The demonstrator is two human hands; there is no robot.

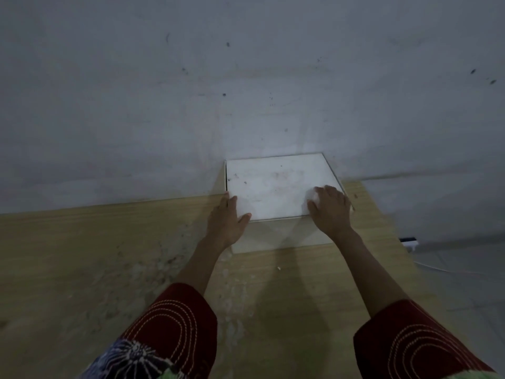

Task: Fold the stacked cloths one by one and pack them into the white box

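The white box stands on the wooden table against the wall, its flat lid closed on top. My left hand lies against the lid's near left corner, fingers straight along the left side and thumb on the front edge. My right hand rests on the lid's near right corner with its fingers bent over the top. No cloths show outside the box; what is inside is hidden.
The wooden table stretches wide to the left and towards me. A grey marked wall rises directly behind the box. Off the table's right edge, a white power strip with a cable lies on the floor.
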